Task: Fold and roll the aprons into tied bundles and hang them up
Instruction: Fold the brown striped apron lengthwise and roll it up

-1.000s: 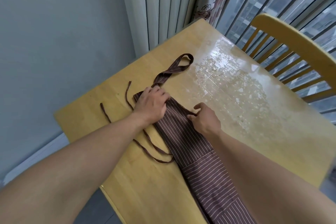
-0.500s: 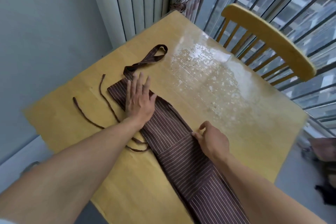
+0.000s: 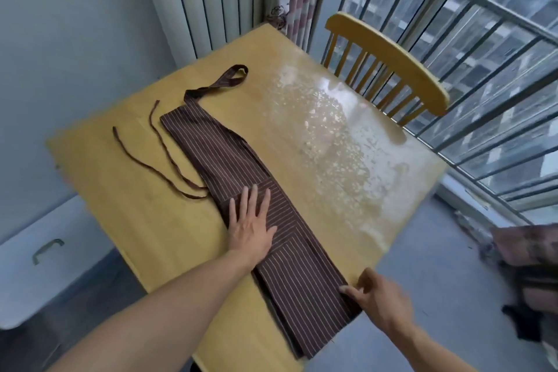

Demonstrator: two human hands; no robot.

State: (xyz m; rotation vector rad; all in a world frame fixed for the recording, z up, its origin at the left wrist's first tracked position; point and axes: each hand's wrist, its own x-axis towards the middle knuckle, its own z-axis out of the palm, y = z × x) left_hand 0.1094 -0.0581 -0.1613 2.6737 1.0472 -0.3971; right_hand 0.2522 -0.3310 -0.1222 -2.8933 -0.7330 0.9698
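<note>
Two thin ties (image 3: 157,157) trail on the table (image 3: 145,220) left of the fingers, their near ends tucked under the folded brown striped apron (image 3: 229,166). Left hand (image 3: 250,229) lies flat on the apron's middle, fingers straight and slightly spread; neck loop (image 3: 229,81) sits well beyond the fingertips. Right hand (image 3: 377,299), motion-blurred, touches the apron's right edge near the overhanging hem; pinching or only touching, cannot tell.

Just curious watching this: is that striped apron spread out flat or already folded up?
Folded, not yet rolled: the apron lies as a narrow layered strip on the table, stacked edges showing at its near end.
</note>
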